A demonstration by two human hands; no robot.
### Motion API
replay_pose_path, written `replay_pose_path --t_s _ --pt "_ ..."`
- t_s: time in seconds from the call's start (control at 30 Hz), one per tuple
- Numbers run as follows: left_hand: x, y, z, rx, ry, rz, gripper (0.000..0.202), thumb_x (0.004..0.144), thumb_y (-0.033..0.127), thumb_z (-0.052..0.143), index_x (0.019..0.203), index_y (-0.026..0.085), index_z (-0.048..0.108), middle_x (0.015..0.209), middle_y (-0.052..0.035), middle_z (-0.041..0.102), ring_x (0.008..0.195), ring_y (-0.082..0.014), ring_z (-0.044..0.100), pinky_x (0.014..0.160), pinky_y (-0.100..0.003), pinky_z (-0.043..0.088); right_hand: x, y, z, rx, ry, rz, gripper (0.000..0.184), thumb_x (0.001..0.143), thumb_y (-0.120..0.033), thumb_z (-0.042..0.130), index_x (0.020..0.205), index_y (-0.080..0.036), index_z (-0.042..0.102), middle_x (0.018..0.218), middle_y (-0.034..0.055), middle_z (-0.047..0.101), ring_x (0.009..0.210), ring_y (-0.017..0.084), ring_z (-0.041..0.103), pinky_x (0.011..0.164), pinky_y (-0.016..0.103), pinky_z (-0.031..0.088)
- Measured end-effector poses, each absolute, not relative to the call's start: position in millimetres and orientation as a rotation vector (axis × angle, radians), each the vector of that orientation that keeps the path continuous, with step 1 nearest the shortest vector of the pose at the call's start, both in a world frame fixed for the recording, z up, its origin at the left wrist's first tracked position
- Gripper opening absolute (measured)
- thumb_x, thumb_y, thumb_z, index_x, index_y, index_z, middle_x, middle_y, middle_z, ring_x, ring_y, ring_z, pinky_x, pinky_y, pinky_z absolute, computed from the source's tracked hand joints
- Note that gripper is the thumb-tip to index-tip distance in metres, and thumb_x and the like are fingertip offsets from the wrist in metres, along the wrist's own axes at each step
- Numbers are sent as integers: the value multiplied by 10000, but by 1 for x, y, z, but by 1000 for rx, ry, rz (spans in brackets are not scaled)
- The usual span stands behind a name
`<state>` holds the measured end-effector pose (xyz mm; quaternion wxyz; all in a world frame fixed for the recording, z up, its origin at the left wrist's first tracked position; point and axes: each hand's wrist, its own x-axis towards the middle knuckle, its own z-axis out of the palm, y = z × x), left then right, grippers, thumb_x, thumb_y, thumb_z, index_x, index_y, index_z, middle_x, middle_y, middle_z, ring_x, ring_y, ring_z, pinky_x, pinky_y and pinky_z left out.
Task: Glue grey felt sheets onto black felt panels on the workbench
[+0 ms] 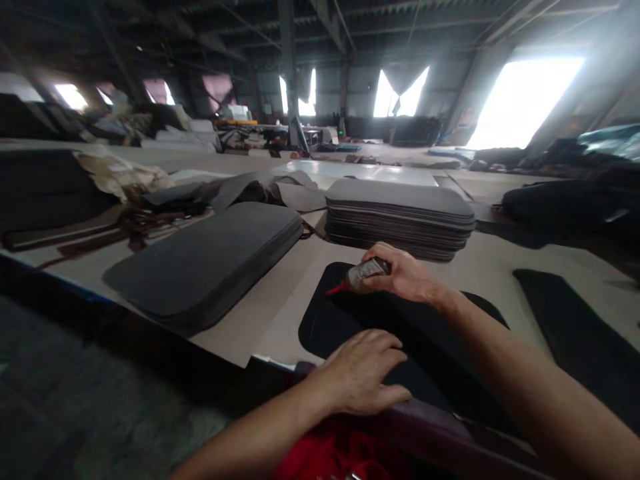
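Note:
My right hand (397,270) is wrapped round a small squeeze bottle (367,273) with a red pointed nozzle. The bottle is tilted, its tip down at the far left part of a black sheet (320,327) with rounded corners. My left hand (367,373) lies on the near edge of that same sheet, its fingers apart and holding nothing. Part of the sheet is hidden under my right forearm. A faint light line shows on the sheet's left side.
A stack of dark grey rounded sheets (210,253) lies to the left. A taller stack (400,220) stands behind the black sheet. At right lies another black piece (575,327). The pale table (270,320) ends at its near edge, above a dark floor.

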<state>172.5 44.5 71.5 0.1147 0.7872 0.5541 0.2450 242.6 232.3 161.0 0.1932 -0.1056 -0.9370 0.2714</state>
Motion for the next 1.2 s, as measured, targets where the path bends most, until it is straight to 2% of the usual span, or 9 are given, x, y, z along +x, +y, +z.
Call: replay_pose_path --t_s 0.17,0.37,0.47,0.67,0.83,1.2 --pt "172 45 72 2306 1625 701 498 890 465 678 1292 178 605 1338 -96 603 1299 -257 512 1141 -406 399 237 223 161 -234 -2710 658 234 793 -263 737 987 -218 615 912 -9 561 832 172 538 717 280 383" --pt "171 45 72 2300 1607 717 500 891 473 679 1281 168 610 1336 -97 607 1305 -251 511 1152 -390 383 224 238 164 -199 -2727 241 226 842 -281 726 1026 -217 610 1035 28 583 905 195 561 731 293 383" --pt "171 45 72 2283 1605 722 492 898 476 668 1286 179 608 1354 -91 600 1315 -251 506 1154 -390 382 214 247 165 -233 -2734 145 249 838 -299 731 1043 -219 615 1040 37 593 932 214 573 746 301 390" --pt "171 46 68 2271 1605 737 505 894 500 663 1282 181 612 1355 -96 600 1314 -256 509 1152 -403 389 200 265 165 -328 -2739 91 296 828 -369 735 1059 -220 626 1039 49 602 973 237 586 750 308 396" --pt "170 46 69 2292 1590 720 510 893 494 668 1281 168 610 1355 -98 599 1315 -251 508 1154 -396 387 205 274 169 -403 -2761 128 319 799 -356 740 1064 -222 625 1034 39 605 949 228 593 720 297 382" --pt "171 46 68 2290 1638 696 481 882 428 701 1285 186 601 1401 -89 577 1354 -242 474 1184 -411 367 314 301 193 -779 -2811 212 310 753 -435 720 966 -227 634 997 27 609 826 199 576 649 292 361"
